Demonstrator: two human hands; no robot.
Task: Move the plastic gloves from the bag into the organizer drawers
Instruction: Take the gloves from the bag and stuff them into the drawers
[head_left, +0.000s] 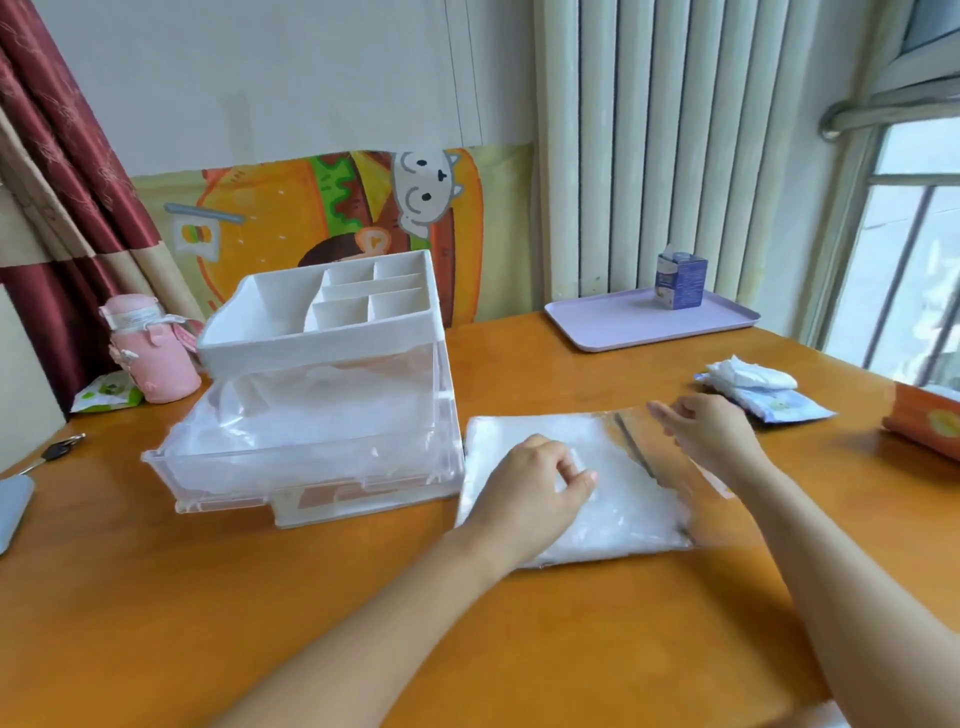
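A flat clear bag of white plastic gloves lies on the wooden table, right of the organizer. The white organizer has a divided top tray, and its clear drawer is pulled out with thin plastic gloves lying in it. My left hand rests on the bag with fingers curled, pinching the plastic near the bag's middle. My right hand is at the bag's upper right end, fingers extended over its edge; the hand is blurred and whether it grips the bag is unclear.
A lilac tray with a small blue carton sits at the back. Tissue packs and an orange box lie at right. A pink bottle, a green packet and keys are at left.
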